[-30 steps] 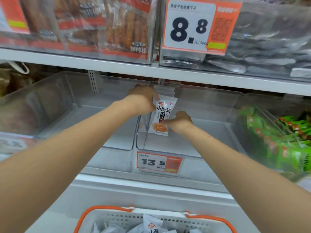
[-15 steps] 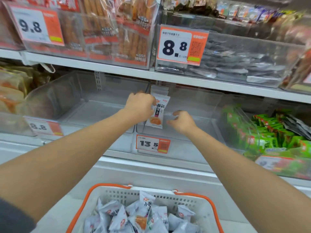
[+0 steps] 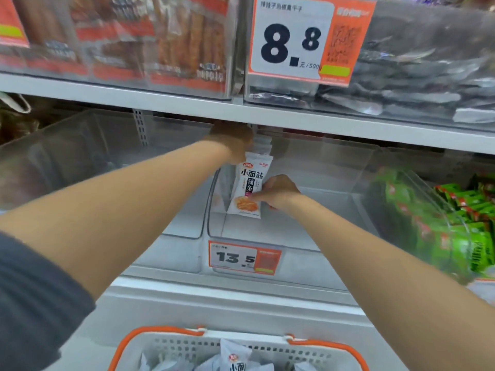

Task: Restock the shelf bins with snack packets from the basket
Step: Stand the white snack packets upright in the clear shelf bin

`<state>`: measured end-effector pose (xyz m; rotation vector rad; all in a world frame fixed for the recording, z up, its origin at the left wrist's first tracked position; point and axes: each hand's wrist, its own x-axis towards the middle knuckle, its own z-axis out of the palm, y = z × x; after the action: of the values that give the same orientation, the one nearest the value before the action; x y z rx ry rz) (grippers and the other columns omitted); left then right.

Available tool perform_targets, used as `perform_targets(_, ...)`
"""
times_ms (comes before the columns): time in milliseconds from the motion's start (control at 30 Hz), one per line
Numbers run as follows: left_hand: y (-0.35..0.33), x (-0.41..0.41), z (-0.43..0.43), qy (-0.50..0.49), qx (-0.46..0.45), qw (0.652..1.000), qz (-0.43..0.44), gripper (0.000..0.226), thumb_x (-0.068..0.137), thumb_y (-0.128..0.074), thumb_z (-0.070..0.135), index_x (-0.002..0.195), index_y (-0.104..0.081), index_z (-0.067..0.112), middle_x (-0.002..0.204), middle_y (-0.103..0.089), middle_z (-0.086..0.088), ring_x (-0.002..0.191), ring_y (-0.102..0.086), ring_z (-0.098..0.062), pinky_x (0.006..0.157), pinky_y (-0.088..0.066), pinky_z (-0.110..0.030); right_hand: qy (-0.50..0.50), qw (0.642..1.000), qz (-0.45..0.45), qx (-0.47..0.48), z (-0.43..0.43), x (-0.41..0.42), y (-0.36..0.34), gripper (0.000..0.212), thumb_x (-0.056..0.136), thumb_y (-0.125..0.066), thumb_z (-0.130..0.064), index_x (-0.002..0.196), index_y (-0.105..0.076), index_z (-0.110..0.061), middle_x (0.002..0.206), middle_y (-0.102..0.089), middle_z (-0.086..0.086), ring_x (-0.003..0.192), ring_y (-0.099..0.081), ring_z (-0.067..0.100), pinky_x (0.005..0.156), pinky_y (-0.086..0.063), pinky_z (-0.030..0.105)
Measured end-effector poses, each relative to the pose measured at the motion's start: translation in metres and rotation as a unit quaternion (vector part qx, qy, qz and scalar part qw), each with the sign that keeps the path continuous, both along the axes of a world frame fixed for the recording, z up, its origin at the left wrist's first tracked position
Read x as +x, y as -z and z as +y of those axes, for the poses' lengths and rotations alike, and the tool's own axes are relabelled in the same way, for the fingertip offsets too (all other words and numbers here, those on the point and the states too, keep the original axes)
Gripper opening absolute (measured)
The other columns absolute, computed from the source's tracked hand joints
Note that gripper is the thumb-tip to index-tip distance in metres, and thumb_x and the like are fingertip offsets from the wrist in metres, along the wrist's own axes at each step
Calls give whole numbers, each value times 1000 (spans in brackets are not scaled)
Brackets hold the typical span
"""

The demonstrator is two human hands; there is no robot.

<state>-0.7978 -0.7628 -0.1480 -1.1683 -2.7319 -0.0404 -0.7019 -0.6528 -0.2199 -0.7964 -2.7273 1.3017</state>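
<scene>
Above the 13.5 price tag (image 3: 245,257), inside the clear bin (image 3: 294,228): snack packet (image 3: 247,188), upright, judged light, soft, slick-filmed; left hand (image 3: 233,141) grips its top seam, right hand (image 3: 278,192) pinches its lower edge.

Head view. The left hand (image 3: 230,141) gripped the upper end of an upright white snack packet (image 3: 250,183) inside the clear shelf bin (image 3: 300,263), which bore a 13.5 price tag (image 3: 244,257). The right hand (image 3: 278,192) pinched the packet's lower part, thumb on its printed face. Below, the orange-rimmed basket (image 3: 267,346) held more white packets. Green packets (image 3: 455,226) filled the bin to the right.
</scene>
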Motion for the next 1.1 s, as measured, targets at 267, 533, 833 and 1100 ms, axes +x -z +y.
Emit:
perform_targets(267, 0, 4, -7, 1, 65, 997, 43, 15, 93, -60, 14, 106, -65, 10, 109, -65, -10, 100, -60, -30, 84, -50, -35, 15, 997, 38, 63, -10, -2, 0, 11, 83, -74, -21, 79, -65, -17, 100, -72, 4, 68, -58, 10, 46, -35, 16)
perform_targets(533, 6, 21, -7, -53, -26, 994, 93, 42, 88, -61, 7, 128, -56, 16, 126, -55, -8, 114, -54, -29, 82, -43, -35, 50, 998, 32, -11, -15, 14, -11, 42, 74, -84, -26, 81, -43, -17, 86, -56, -2, 87, -62, 21, 67, -50, 28)
perform_targets(833, 16, 137, -62, 14, 160, 985, 61, 8, 88, -56, 20, 95, -53, 18, 99, -65, -5, 96, -59, -31, 74, -45, -38, 2, 927, 326, 186, -49, 112, -28, 8, 77, -62, -5, 81, -63, -13, 75, -62, -2, 71, -57, 17, 69, -48, 33)
perform_targets(1100, 73, 230, -114, -91, 111, 962, -231, 10, 83, -63, 29, 81, -55, 24, 98, -68, -3, 93, -63, -28, 80, -51, -33, -105, 949, 225, 192, -92, 205, 39, 12, 77, -61, -7, 81, -63, -18, 74, -61, -6, 64, -53, 12, 65, -45, 30)
